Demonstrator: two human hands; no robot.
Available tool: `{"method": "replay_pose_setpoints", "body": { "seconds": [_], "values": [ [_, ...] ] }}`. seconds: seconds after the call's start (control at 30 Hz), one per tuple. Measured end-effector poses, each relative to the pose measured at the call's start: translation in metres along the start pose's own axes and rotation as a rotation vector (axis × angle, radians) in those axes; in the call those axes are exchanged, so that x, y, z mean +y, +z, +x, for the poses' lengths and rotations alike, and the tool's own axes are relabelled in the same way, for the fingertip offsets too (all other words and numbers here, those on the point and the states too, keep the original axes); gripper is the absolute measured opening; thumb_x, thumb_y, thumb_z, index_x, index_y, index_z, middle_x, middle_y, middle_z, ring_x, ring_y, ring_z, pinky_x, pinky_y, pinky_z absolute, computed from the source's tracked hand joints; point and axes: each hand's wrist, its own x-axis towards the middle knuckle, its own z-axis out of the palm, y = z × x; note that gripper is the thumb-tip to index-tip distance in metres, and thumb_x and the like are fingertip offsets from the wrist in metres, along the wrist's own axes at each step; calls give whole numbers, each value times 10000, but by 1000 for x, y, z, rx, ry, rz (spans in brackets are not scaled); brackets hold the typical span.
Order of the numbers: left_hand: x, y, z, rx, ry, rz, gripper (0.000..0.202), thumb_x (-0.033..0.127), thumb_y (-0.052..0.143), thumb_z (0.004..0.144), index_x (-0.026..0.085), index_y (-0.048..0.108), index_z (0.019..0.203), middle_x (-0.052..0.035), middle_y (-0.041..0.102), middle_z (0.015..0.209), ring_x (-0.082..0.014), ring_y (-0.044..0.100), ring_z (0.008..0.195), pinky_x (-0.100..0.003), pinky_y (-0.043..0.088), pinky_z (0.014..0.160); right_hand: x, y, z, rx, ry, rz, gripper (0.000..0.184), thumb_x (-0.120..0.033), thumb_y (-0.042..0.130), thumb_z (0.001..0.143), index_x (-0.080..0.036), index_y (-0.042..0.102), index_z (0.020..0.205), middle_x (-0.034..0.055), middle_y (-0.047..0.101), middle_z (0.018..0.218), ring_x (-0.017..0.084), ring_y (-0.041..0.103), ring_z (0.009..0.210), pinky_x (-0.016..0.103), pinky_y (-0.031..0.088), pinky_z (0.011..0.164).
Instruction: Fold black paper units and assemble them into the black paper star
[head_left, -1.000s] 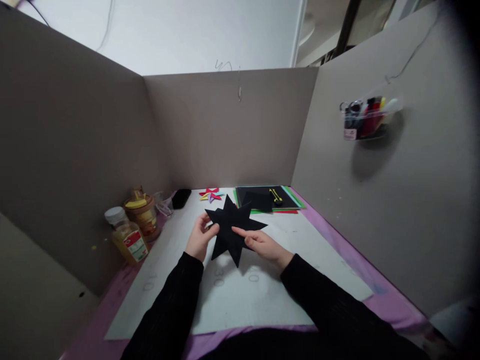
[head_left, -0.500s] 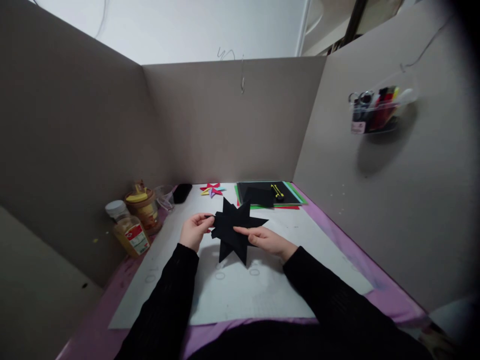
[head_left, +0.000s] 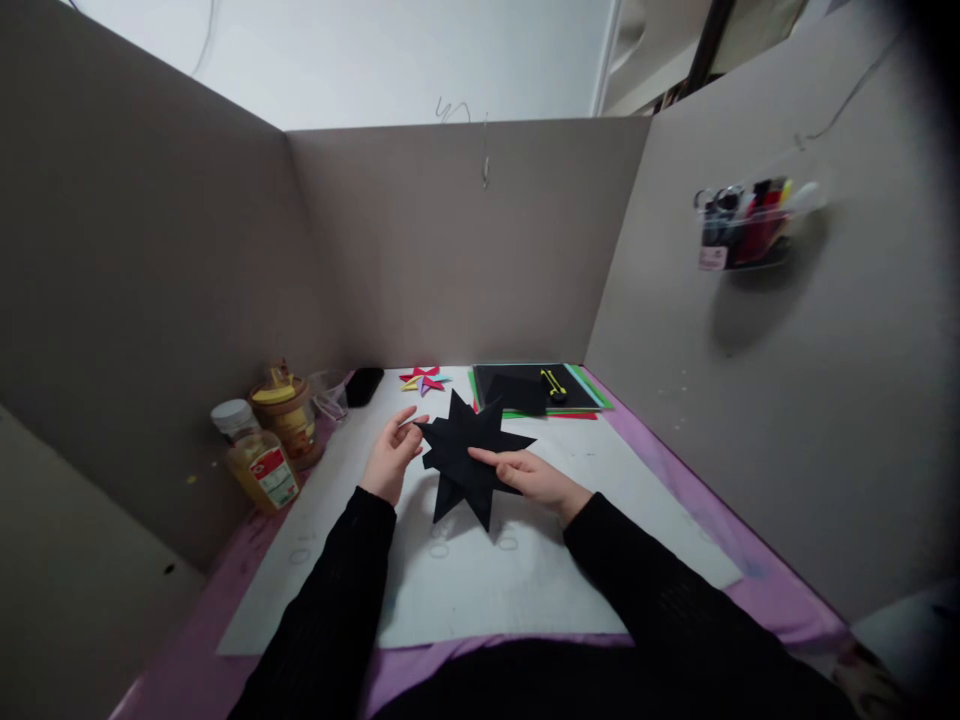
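Note:
A black paper star (head_left: pixel 459 455) with several points is held up above the white sheet, facing me. My right hand (head_left: pixel 536 478) grips it from the right, its index finger stretched across the front and the other fingers curled at the edge. At the star's upper left point is my left hand (head_left: pixel 394 455), its fingers loosely apart. A fingertip shows just past that point; whether it touches the paper I cannot tell.
Coloured sheets (head_left: pixel 495 375) lie at the back, with a yellow and black box cutter (head_left: pixel 553 386) on top. A small multicoloured star (head_left: pixel 424 380), a black phone (head_left: pixel 364 386) and a glue bottle (head_left: pixel 262 465) stand leftward. A clear bin (head_left: pixel 750 230) hangs on the right wall.
My left hand's fingers have loosened from their pinch on the star's left side. A left point of the star has swung up, and the star has turned slightly. My right hand stays on it.

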Motion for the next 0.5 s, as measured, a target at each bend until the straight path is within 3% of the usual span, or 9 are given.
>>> {"method": "replay_pose_setpoints", "body": {
  "seconds": [0.07, 0.23, 0.33, 0.37, 0.43, 0.47, 0.5],
  "values": [
    [0, 2, -2, -23, -59, -13, 631, 420, 714, 650, 213, 496, 1204, -117, 581, 1186, -199, 590, 967, -234, 440, 680, 2, -1, 0, 14, -9, 36, 554, -561, 437, 838, -212, 490, 1265, 62, 483, 1328, 249, 414, 1236, 427, 232, 1058],
    [-7, 3, -2, -84, -230, -3, 661, 407, 748, 614, 234, 483, 1194, -96, 621, 1073, -193, 611, 898, -250, 451, 674, 12, 1, 6, 72, 31, 186, 535, -541, 513, 808, -219, 528, 1235, 73, 530, 1283, 234, 473, 1178, 421, 260, 1045],
    [-15, -6, 7, 41, -270, 21, 588, 441, 717, 637, 225, 513, 1144, -117, 585, 1133, -205, 608, 915, -271, 458, 683, 23, 0, 19, 73, 116, 343, 497, -484, 566, 792, -211, 557, 1209, 69, 584, 1215, 201, 546, 1075, 380, 338, 1001],
    [-17, -11, 11, 158, -231, 60, 553, 439, 710, 640, 214, 530, 1112, -124, 568, 1157, -212, 600, 935, -282, 460, 697, 27, -2, 26, 71, 162, 391, 478, -452, 589, 783, -208, 570, 1194, 69, 605, 1181, 187, 570, 1025, 363, 374, 973],
    [-20, -22, 19, 392, -11, 223, 467, 371, 709, 640, 195, 571, 1050, -125, 568, 1157, -227, 571, 993, -303, 451, 766, 34, -6, 42, 71, 296, 463, 430, -379, 622, 768, -207, 597, 1161, 70, 637, 1101, 162, 604, 902, 336, 460, 870],
    [-21, -28, 23, 422, 122, 314, 408, 326, 703, 637, 192, 602, 1009, -114, 589, 1130, -237, 559, 1014, -316, 437, 817, 38, -9, 51, 60, 381, 476, 395, -345, 626, 767, -204, 614, 1135, 71, 646, 1061, 153, 609, 840, 327, 497, 801],
    [-21, -33, 27, 375, 211, 409, 330, 287, 689, 637, 195, 640, 950, -101, 623, 1073, -246, 556, 1017, -326, 421, 856, 41, -11, 60, 45, 446, 477, 363, -321, 624, 769, -196, 630, 1109, 73, 653, 1010, 145, 606, 779, 317, 521, 735]
  ]
}}
